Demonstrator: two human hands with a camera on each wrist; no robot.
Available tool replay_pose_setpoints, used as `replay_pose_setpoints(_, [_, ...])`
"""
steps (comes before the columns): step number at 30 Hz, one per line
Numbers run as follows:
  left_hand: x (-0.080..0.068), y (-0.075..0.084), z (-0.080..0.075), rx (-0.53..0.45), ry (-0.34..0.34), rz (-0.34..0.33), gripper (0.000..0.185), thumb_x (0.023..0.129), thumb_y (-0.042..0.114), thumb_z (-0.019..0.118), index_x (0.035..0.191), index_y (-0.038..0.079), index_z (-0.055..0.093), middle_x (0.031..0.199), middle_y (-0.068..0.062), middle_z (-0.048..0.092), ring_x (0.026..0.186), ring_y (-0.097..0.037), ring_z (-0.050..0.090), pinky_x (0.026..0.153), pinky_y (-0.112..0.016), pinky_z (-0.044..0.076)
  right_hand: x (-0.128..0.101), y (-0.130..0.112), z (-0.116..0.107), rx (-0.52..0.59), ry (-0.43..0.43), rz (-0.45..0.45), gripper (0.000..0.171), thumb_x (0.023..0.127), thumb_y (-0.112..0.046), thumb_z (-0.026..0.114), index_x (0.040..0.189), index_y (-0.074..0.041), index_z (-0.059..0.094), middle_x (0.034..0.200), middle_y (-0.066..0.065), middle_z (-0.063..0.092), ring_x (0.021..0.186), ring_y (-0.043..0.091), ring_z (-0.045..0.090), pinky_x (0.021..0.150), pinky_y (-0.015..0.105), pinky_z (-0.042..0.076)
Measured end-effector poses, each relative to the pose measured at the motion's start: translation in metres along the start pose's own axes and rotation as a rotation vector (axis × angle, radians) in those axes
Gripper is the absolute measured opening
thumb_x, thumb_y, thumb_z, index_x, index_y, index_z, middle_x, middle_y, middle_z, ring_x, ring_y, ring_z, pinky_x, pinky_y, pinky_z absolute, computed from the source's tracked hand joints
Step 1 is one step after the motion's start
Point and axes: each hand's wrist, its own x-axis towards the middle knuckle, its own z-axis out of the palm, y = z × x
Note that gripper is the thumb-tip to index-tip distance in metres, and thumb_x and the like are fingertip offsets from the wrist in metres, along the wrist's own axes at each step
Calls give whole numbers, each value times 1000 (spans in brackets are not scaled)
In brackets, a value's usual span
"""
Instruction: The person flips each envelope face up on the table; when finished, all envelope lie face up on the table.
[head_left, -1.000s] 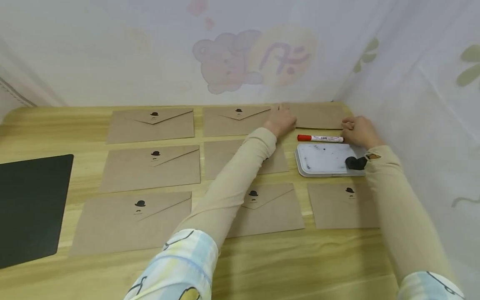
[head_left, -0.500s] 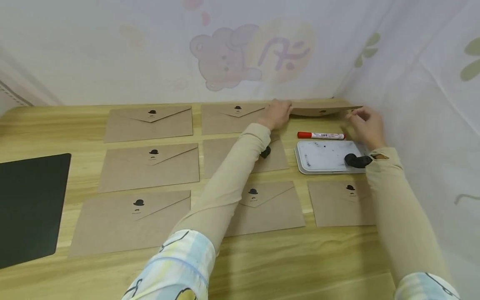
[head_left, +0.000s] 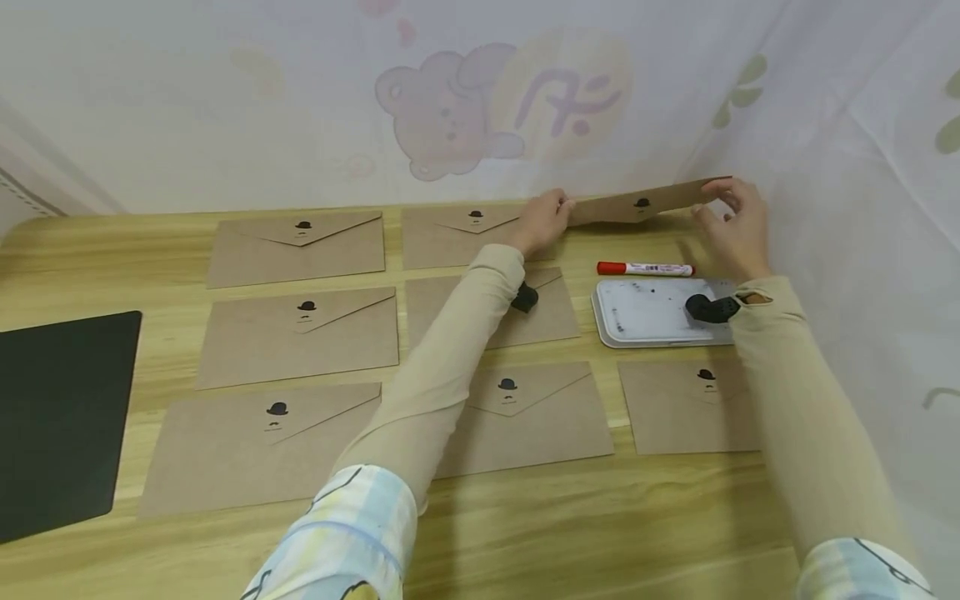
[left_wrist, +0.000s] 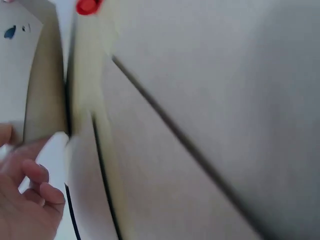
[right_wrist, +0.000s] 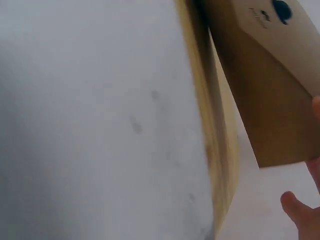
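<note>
A brown kraft envelope (head_left: 615, 208) with a black bowler-hat print is raised and tilted at the far right of the table. My left hand (head_left: 542, 223) grips its left end. At the other end, my right hand (head_left: 742, 229) holds the higher right corner. In the right wrist view, one finger (right_wrist: 316, 107) lies over the envelope (right_wrist: 270, 100) and another is behind it, with the thumb (right_wrist: 295, 205) apart. The left wrist view has my curled left fingers (left_wrist: 37, 185) at the envelope's lower end (left_wrist: 42, 100). A red-capped marker (head_left: 645, 268) lies just in front.
Several matching envelopes (head_left: 296, 333) lie flat in rows. A white tin-like case (head_left: 645, 312) with dark smudges sits near my right wrist. At the left edge is a black mat (head_left: 67, 417). White printed curtains (head_left: 300, 108) stand close behind and to the right.
The envelope was flat on the table with a hand at each end; now it is lifted and tipped up, its right end higher. My right hand has risen with it; the left shifted slightly left.
</note>
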Motion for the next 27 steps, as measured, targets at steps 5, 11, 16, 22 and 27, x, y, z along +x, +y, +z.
replay_pose_setpoints(5, [-3,5,-2,-88,97,-57,22,102,20,35,105,-2,33,75,-5,43,67,-20,46,64,-29,40,0,-3,3,-132,30,-105,39,80,-1,69,116,-5,57,108,-10,45,106,20,47,84,27,35])
replay_pose_setpoints(11, [-2,3,-3,-94,343,28,15,99,16,45,91,5,39,71,-3,42,68,-19,48,64,-27,38,1,-9,9,-232,65,-166,44,80,2,67,122,-8,57,105,-4,43,91,13,40,74,23,36])
replay_pose_setpoints(16, [-2,1,-8,-150,423,76,10,94,14,56,90,7,49,79,-3,59,74,-13,57,67,-21,42,0,-12,11,-260,65,-193,50,83,-1,67,129,-15,56,113,12,47,98,17,42,79,23,43])
replay_pose_setpoints(22, [-1,3,-12,-127,349,131,22,89,3,60,110,4,54,104,-9,65,81,-17,59,70,-20,43,-2,-14,9,-280,87,-136,51,85,-3,66,132,-19,55,112,11,44,102,20,44,84,27,43])
replay_pose_setpoints(27, [1,9,-11,11,280,196,41,86,1,61,126,-1,52,120,-12,59,108,-19,53,93,-17,34,-1,-11,7,-315,99,-156,42,84,-2,65,125,-11,61,112,14,42,103,22,41,87,31,35])
